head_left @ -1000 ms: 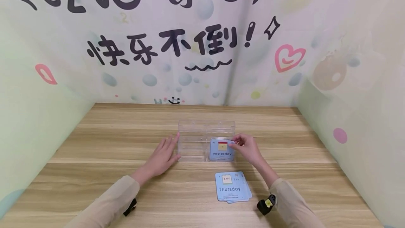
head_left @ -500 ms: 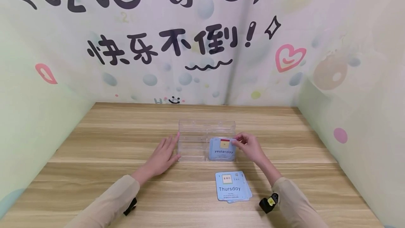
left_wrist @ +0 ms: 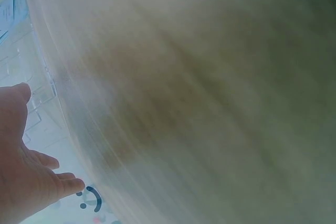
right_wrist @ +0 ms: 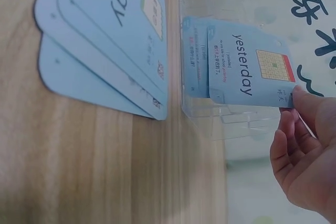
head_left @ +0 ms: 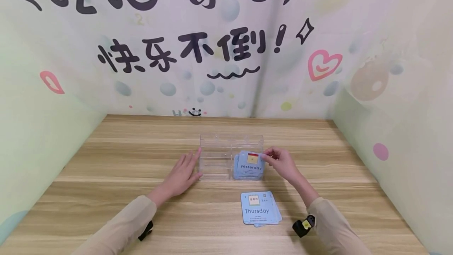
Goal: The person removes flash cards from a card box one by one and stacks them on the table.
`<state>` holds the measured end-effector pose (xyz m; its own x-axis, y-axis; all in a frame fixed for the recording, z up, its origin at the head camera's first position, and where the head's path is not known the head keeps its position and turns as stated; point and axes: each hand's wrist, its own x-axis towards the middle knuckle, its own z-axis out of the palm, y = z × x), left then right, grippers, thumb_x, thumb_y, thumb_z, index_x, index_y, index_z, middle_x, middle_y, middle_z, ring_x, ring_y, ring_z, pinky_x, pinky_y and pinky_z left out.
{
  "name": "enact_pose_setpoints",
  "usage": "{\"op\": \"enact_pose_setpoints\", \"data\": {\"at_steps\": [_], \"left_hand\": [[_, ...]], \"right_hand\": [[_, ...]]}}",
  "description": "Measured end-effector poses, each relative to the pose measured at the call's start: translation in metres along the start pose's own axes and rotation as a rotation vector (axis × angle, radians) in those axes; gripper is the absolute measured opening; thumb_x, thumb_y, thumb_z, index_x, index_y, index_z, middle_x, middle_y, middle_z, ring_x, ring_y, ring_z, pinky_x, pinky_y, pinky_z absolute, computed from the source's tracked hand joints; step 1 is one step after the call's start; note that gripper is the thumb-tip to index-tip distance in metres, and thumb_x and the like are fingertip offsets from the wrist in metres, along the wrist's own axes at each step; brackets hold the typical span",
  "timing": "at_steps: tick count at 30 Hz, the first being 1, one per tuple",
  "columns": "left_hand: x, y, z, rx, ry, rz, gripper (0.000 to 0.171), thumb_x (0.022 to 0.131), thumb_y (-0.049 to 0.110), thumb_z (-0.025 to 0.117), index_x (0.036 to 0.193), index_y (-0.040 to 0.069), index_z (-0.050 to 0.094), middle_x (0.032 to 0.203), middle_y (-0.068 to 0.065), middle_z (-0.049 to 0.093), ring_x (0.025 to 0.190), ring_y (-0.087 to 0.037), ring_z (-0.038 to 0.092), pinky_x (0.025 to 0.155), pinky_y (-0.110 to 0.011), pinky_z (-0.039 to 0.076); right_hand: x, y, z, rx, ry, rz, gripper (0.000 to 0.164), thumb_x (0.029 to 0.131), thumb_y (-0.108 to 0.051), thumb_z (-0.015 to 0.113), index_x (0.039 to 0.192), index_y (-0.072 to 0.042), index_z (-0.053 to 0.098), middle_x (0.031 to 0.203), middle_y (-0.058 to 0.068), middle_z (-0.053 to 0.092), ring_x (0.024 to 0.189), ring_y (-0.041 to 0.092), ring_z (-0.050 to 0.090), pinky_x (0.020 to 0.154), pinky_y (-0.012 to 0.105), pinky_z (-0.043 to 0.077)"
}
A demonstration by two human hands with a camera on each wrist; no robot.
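Where beige sleeves (head_left: pixel 116 223) reach in, well to the near side of the clear holder (head_left: pixel 214 164), a black device (head_left: pixel 303 226) shows beside the right cuff. A stack of blue cards (head_left: pixel 257 209), the top one reading "Thursday", lies flat on the wooden table (head_left: pixel 198 223), near the front of the holder's right half. At the holder's left edge, the left hand (head_left: pixel 178 178) rests with straight fingers, its thumb spread apart from them. At the holder's right edge, the right hand (head_left: pixel 281 164) pinches the "yesterday" card (head_left: pixel 250 164) by its upper right corner. That card leans slightly at the holder's lower right compartment, overlapping a second blue card (right_wrist: pixel 195 59) sitting lower there; I cannot tell whether its bottom edge is inside. Beyond the holder hangs a pale backdrop (head_left: pixel 159 97) with black lettering.
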<state>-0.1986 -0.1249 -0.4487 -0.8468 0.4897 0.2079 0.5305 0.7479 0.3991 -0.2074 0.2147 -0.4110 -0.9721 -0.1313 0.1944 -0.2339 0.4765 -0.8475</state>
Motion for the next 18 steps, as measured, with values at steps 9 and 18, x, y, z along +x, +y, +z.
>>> {"op": "enact_pose_setpoints", "data": {"at_steps": [9, 18], "left_hand": [[-0.0003, 0.0005, 0.0003, 0.001, 0.002, 0.003, 0.074, 0.093, 0.03, 0.052, 0.147, 0.011, 0.005, 0.142, -0.031, 0.022, 0.129, -0.047, 0.021, 0.105, -0.058, 0.016], [-0.0002, 0.0001, 0.0013, 0.005, 0.015, 0.018, 0.074, 0.092, 0.029, 0.052, 0.146, 0.009, 0.006, 0.141, -0.032, 0.023, 0.13, -0.047, 0.021, 0.105, -0.058, 0.015]], "right_hand": [[-0.0027, -0.0077, -0.0034, 0.065, 0.023, 0.0, 0.017, 0.087, -0.015, 0.062, 0.091, 0.002, 0.063, 0.08, 0.013, 0.062, 0.066, 0.013, 0.051, 0.057, 0.021, 0.045], [-0.0067, -0.0088, -0.0073, 0.102, 0.016, 0.007, 0.021, 0.087, -0.019, 0.062, 0.093, 0.001, 0.062, 0.082, 0.01, 0.061, 0.071, 0.015, 0.054, 0.06, 0.025, 0.049]]}}
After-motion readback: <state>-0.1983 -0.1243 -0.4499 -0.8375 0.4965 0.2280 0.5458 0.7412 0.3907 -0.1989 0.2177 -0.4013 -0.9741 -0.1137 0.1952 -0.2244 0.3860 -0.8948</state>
